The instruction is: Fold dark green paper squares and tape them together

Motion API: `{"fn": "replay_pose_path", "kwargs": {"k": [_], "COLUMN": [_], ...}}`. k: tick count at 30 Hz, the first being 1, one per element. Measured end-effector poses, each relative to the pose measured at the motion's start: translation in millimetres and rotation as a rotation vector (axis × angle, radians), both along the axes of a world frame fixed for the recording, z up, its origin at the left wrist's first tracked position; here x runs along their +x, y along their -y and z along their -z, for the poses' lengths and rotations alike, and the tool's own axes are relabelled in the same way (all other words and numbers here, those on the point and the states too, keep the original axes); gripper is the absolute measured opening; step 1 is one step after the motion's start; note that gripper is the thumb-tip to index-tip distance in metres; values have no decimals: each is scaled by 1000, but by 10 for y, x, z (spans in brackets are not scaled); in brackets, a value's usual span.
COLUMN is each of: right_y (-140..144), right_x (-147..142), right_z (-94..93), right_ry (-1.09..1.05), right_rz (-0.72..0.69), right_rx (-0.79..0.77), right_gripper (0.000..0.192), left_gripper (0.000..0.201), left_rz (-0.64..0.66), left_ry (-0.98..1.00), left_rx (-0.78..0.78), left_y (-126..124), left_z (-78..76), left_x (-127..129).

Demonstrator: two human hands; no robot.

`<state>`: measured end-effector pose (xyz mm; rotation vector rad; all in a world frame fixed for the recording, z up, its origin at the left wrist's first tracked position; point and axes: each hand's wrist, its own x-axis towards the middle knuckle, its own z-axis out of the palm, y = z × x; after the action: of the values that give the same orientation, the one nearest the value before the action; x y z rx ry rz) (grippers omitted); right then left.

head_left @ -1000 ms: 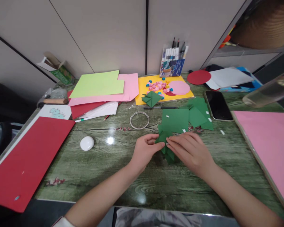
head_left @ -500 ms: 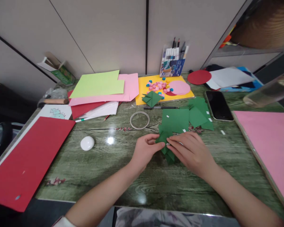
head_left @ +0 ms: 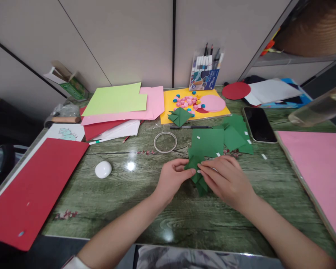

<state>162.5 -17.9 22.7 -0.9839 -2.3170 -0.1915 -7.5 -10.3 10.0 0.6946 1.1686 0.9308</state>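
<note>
A small folded green paper [head_left: 194, 163] is pinched between the thumb and fingers of my left hand [head_left: 170, 177]. My right hand [head_left: 231, 181] closes its fingertips on the right edge of that paper, where a tiny white spot shows that I cannot make out. Under and just below the fingers lie more folded green pieces [head_left: 202, 186]. Beyond my hands is a flat green sheet [head_left: 208, 141] with small white bits on it, and other green paper pieces [head_left: 234, 136] overlap to its right. A finished-looking folded green shape [head_left: 179, 117] rests farther back.
A roll of tape [head_left: 165, 142] and a white rounded object [head_left: 103, 170] lie left of my hands. A phone [head_left: 259, 125] and pink paper [head_left: 316, 172] are on the right, red paper [head_left: 36, 186] on the left. Behind stand a pen pack [head_left: 204, 74] and yellow paper [head_left: 168, 101] with pink balls.
Almost nothing differs. My fingertips stay on the folded green paper, with only a very slight shift of the right hand.
</note>
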Motion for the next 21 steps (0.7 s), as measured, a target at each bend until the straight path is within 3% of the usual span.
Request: {"fn": "replay_pose_path", "kwargs": {"k": [21], "right_y": [-7], "right_x": [2], "right_z": [-7], "right_ry": [31], "right_rz": [-14], "right_rx": [-8], "right_gripper": [16], "left_gripper": [31], "left_rz": [-18], "left_ry": [49], "left_rx": [-39], "left_y": [-7], "left_z": [-27], "left_x": [-13]}}
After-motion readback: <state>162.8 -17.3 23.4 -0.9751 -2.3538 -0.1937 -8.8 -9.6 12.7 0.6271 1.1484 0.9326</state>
